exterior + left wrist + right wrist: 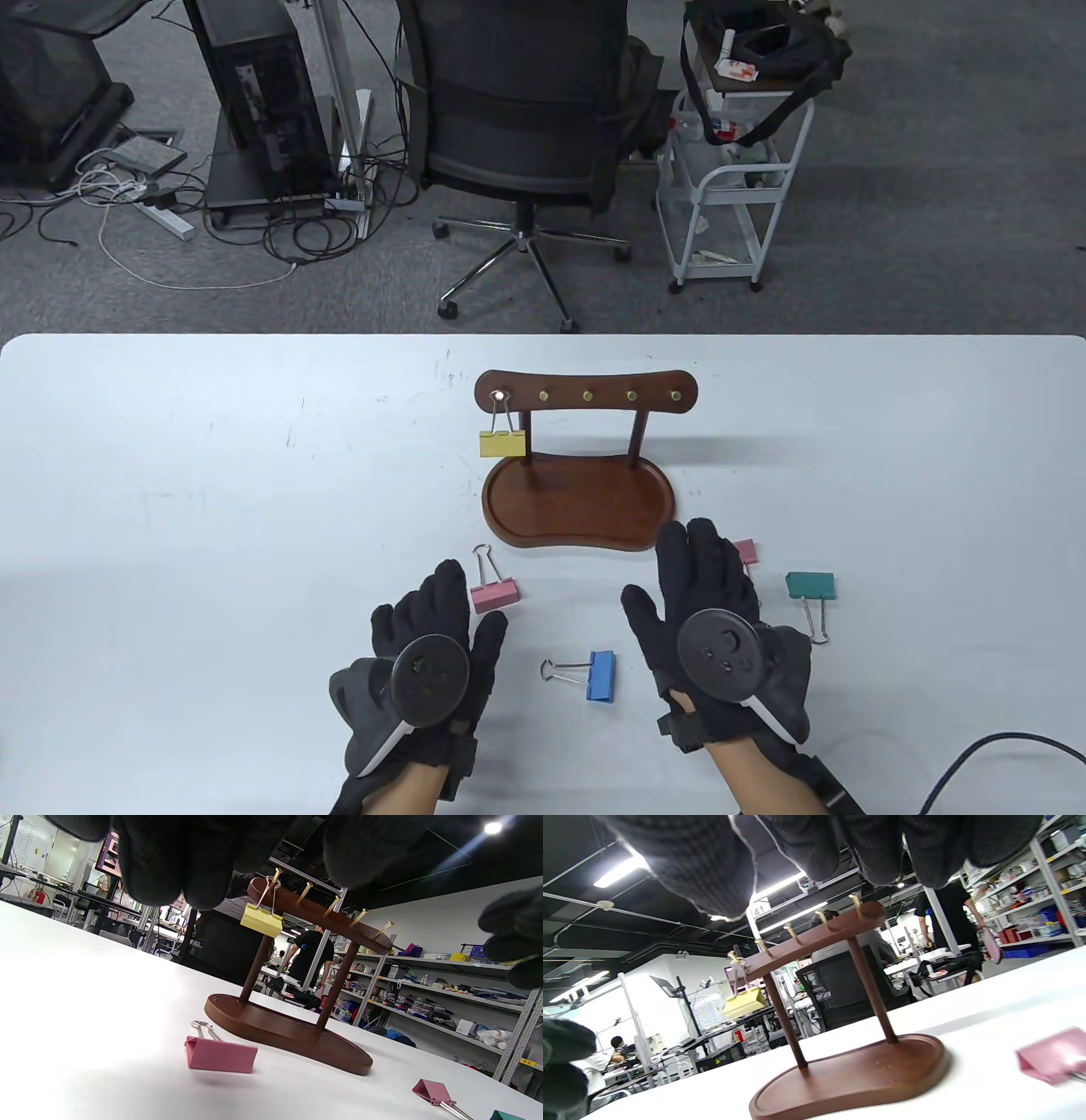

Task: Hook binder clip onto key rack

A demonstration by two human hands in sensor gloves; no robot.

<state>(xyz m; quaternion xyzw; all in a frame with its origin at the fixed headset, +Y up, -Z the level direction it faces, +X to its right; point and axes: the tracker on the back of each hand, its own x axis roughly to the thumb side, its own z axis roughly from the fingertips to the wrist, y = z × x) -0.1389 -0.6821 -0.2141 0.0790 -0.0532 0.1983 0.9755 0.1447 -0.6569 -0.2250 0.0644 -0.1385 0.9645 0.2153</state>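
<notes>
Beyond both hands, centred between them, stands a wooden key rack [585, 475]: kidney-shaped tray base, two posts, a top bar with five brass pegs. A yellow binder clip [502, 441] hangs by its wire handle from the peg on the left-hand end; the other four pegs are bare. A pink binder clip [494, 592] lies on the white table [212, 509] just ahead of the left hand's fingertips, its wire loop pointing toward the rack. A blue binder clip [601, 675] lies in the gap between the two hands, handle toward the left hand. A second pink clip [747, 552] is half hidden behind the right hand's fingers, just beside them. A green binder clip [810, 586] sits to the right of the right hand, near but apart. Nothing stands between the hands and the rack's base. Left hand [428, 654]: fingers extended and loosely together, palm down, holding nothing; whether it touches the table cannot be told. Right hand [717, 620]: fingers extended forward, thumb spread aside, also gripping nothing, fingertips close to the tray's near rim. In the wrist views both sets of gloved fingers hang free above the table, none around a clip
</notes>
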